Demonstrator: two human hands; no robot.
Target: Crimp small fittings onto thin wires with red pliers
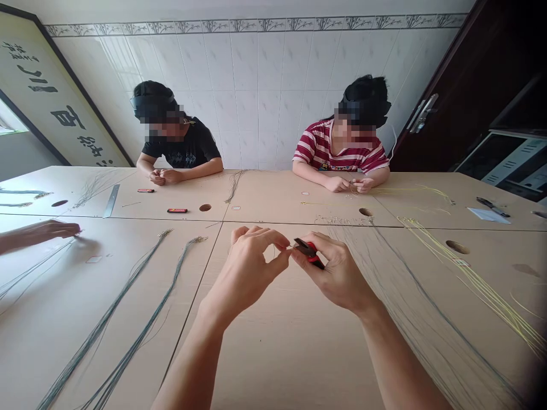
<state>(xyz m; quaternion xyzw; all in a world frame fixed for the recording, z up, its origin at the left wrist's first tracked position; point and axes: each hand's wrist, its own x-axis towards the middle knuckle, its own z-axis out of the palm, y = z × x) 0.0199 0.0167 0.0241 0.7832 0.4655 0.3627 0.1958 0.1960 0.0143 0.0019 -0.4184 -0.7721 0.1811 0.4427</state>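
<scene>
In front of me, my left hand (252, 259) is closed in a pinch at thumb and forefinger. A thin strand (292, 246) shows at those fingertips; its far end is too fine to follow. My right hand (342, 273) is wrapped round small pliers (315, 259) with dark jaws and red-and-black grips. The jaws point left, close to the pinching fingertips. Whether the jaws touch the strand I cannot make out. Both hands are held above the table (282, 341).
Bundles of grey-green cords (123, 296) lie left, yellow cords (478, 279) and fine grey cords (423, 290) right. Two people (182, 139) work opposite. Another person's hand (47, 232) reaches in from the left. A ruler (111, 200) and a red-black cutter (177, 210) lie farther back.
</scene>
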